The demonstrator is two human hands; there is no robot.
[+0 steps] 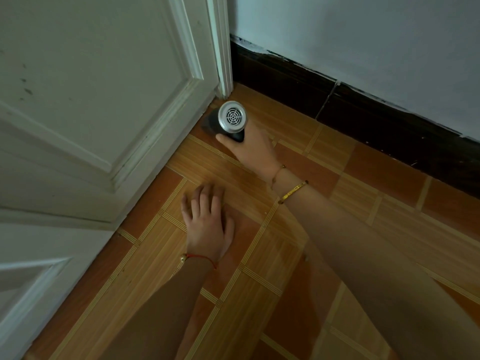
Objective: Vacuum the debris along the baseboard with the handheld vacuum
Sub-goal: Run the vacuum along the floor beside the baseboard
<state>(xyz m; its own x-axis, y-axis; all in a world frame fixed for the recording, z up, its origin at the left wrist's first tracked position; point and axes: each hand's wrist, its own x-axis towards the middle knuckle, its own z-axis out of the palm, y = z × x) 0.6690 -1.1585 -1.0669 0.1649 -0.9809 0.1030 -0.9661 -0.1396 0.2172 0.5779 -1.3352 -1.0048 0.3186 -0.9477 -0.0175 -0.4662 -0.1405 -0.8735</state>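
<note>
The handheld vacuum (pixel 230 122) sits low over the floor (pixel 337 203) in the corner where the white door (pixel 91 100) meets the dark baseboard (pixel 363 110); its silver rear cap with a round vent grille faces the camera, and its dark body points away toward the foot of the door frame at about 11 o'clock. The nozzle end is hidden behind the body, so whether it touches the floor cannot be told. The right hand (pixel 253 146) wraps the vacuum's dark handle in a clenched grip, thumb showing under the cap, with two gold bracelets (pixel 293 189) on the wrist behind it. At about 6 o'clock from the vacuum, well apart, the left hand (pixel 206 222) lies flat on the tiled floor, grip released and fingers spread, pointing toward 12 o'clock, a red cord (pixel 200 258) round its wrist. The baseboard runs from the corner off toward 4 o'clock beneath a pale wall (pixel 363 48).
</note>
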